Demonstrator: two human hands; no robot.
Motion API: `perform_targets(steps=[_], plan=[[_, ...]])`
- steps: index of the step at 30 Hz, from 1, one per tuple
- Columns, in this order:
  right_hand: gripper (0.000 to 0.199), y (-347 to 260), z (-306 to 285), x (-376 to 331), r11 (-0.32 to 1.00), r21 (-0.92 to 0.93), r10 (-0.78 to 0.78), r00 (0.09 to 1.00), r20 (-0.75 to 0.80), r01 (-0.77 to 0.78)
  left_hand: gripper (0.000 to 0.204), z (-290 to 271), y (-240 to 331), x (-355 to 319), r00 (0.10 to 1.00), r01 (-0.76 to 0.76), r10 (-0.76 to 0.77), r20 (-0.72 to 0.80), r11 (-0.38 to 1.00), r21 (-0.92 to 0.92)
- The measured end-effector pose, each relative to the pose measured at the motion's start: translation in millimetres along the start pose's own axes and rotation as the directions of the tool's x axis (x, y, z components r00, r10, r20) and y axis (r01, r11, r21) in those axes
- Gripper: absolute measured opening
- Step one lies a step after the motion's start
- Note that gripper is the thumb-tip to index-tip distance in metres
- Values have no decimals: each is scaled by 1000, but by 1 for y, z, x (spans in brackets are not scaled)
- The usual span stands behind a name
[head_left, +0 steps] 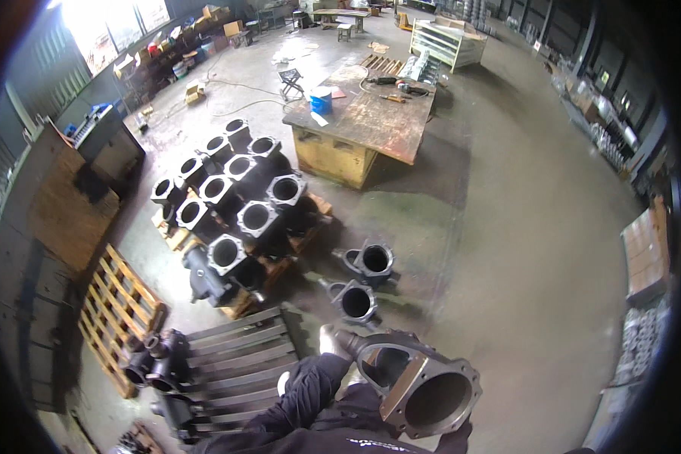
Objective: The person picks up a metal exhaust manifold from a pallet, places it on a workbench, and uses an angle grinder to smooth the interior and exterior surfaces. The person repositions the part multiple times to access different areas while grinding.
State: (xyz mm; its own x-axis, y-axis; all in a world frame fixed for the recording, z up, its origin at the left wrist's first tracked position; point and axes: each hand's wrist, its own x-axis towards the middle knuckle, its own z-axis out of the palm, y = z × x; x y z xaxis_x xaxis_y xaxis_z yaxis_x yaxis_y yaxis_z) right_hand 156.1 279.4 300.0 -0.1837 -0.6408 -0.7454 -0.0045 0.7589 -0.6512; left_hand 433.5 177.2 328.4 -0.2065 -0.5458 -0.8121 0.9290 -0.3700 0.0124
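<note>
A large dark metal casting (430, 393), with a machined square flange, a round bore and a narrower neck, is tilted in front of my body. My left hand (330, 340), in a white glove, closes around its neck end. Below the flange, a dark sleeve (455, 439) shows at the lower right; the fingers of my right hand are hidden behind the casting. Just beyond, two similar castings stand on the floor: a nearer casting (356, 302) and a farther casting (376, 259), bores facing up.
Several castings (227, 252) stand close together on wooden pallets ahead left. A dark slatted pallet (242, 356) lies by my left side, with castings (159, 363) at its left end. A wooden pallet (119, 314) leans beyond. Farther off is a workbench (371, 121) with tools and a blue bucket (321, 101).
</note>
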Motion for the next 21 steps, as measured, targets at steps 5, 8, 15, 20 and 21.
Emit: perform_targets(steps=[5,8,15,20,21], plan=[[51,-36,-72,37,986,168,43,987,-157,-16,27,124,-97,55,999,33,-33,1,998,60],[51,-63,-109,66,979,203,64,975,-212,-20,32,197,-149,104,989,61,-42,-138,988,139],[50,-142,-191,155,953,303,94,947,-307,4,31,331,-235,214,981,191,-171,-95,942,276],[50,-227,-237,238,934,356,110,949,-297,3,33,441,-244,282,988,132,-94,-122,926,355],[50,-243,-246,254,935,355,109,951,-289,1,33,459,-248,293,986,84,-22,-166,922,379]])
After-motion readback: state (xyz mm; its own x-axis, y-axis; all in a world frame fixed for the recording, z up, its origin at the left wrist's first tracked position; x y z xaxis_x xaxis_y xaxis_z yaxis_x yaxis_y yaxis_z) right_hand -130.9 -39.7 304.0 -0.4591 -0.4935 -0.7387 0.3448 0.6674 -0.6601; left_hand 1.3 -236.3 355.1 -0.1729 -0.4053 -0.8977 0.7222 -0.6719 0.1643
